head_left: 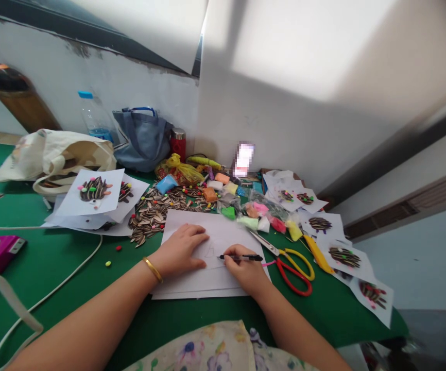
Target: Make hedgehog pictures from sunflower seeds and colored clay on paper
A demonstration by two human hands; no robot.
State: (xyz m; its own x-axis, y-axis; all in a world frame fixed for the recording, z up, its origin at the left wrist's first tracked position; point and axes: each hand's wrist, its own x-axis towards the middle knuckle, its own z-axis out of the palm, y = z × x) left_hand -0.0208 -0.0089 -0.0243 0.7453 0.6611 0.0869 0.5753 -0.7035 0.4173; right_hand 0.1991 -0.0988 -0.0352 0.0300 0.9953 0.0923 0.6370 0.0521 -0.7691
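White sheets of paper (pixel 180 286) lie stacked on the green tabletop in front of me, with faint pen lines on the top one. My left hand (pixel 180 247) rests flat on the upper sheet, fingers spread. A black pen (pixel 248 257) is gripped in my right hand (pixel 242 265), its tip touching the paper by the drawn lines. Just right of the sheets lie scissors (pixel 288 263) with one yellow and one red handle. Sunflower seeds (pixel 149 211) are heaped behind the paper, and small packs of coloured clay (pixel 228 212) lie to their right.
Finished seed-and-clay pictures sit in a left pile (pixel 91 198) and along the right edge (pixel 348 255). A yellow utility knife (pixel 318 255) lies near the scissors. Bags, including a blue one (pixel 141 139), a bottle (pixel 93 116) and a lit phone (pixel 243 158) stand along the wall. A white cable (pixel 72 275) crosses the left side.
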